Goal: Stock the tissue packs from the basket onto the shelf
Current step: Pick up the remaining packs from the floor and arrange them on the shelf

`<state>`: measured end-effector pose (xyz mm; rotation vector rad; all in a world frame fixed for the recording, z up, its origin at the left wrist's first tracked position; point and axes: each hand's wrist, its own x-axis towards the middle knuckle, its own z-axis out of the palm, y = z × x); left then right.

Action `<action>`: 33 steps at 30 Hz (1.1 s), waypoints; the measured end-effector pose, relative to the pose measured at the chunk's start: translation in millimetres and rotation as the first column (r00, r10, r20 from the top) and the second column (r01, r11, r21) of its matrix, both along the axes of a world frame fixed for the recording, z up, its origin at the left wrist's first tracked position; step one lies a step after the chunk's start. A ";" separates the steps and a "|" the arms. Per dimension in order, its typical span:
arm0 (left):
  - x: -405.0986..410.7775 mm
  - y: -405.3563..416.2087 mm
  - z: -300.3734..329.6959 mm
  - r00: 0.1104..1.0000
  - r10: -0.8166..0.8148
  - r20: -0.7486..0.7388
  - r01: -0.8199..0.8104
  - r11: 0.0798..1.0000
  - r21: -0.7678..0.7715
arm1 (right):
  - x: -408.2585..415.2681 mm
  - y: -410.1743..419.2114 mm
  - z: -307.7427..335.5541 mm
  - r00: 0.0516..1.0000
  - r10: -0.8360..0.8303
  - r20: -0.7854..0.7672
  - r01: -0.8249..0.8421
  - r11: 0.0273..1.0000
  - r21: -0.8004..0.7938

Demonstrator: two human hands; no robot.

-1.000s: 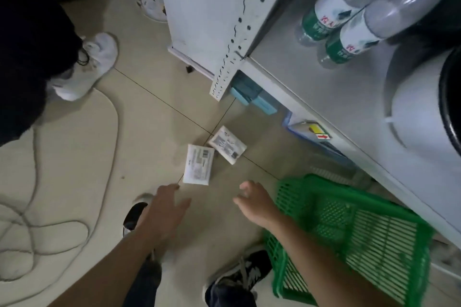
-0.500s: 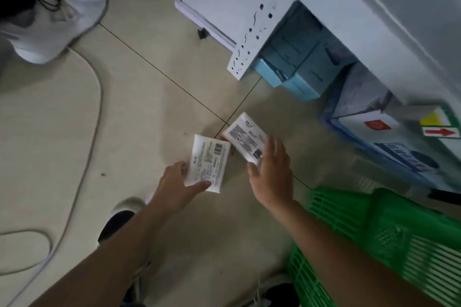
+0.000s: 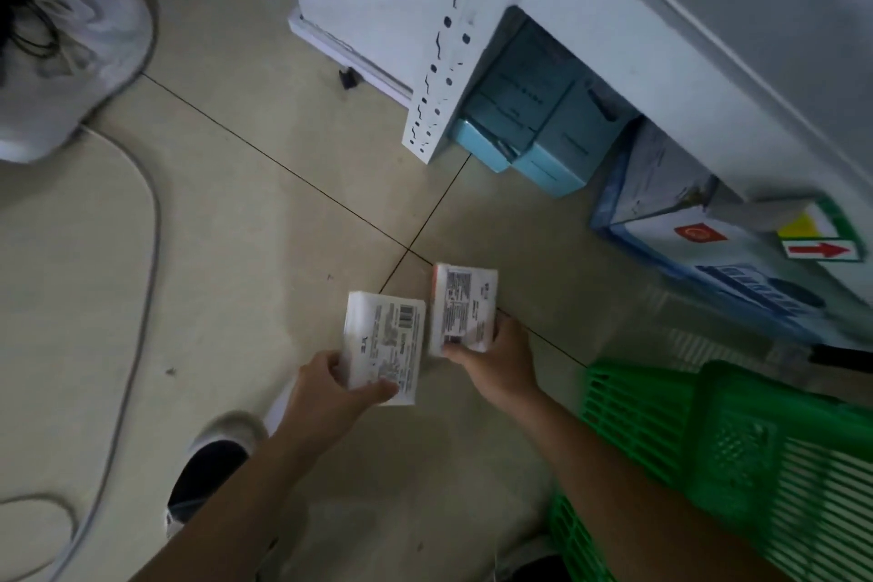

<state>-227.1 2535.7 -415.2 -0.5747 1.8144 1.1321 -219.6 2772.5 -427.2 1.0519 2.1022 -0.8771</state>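
Gripping 1 tissue pack each: left hand [image 3: 326, 397] holds left pack [image 3: 385, 347], right hand [image 3: 500, 359] right pack [image 3: 463, 307].

You have two white tissue packs, one in your left hand [image 3: 326, 397] and one in your right hand [image 3: 500, 364]: the left tissue pack [image 3: 385, 345] and the right tissue pack [image 3: 463, 307], side by side, left of the green basket [image 3: 737, 454]. That is one basket. Beyond it, under the shelf [image 3: 685, 38], you can count two teal boxes [image 3: 534, 109] and one blue-and-white carton [image 3: 699, 250]. Far left of the basket lie one white shoe [image 3: 71, 61] and one grey cable [image 3: 146, 250].
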 end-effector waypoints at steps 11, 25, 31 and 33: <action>13.3 -14.0 19.6 0.975 0.206 0.078 -0.210 0.977 0.044 | 18.2 -35.5 15.8 0.963 -0.264 0.060 0.270 0.946 -0.177; -8.8 -48.0 197.2 0.935 0.286 0.212 -0.340 0.893 0.296 | 3.1 -50.6 222.6 0.924 -0.353 0.147 0.361 0.676 -0.642; -45.4 -49.2 320.6 0.929 0.315 0.193 -0.368 0.835 0.408 | -33.9 -59.4 365.4 0.881 -0.466 0.074 0.387 0.623 -0.680; -58.5 -53.1 362.7 0.932 0.325 0.159 -0.362 0.836 0.413 | -43.1 -64.5 411.3 0.884 -0.466 0.036 0.366 0.642 -0.673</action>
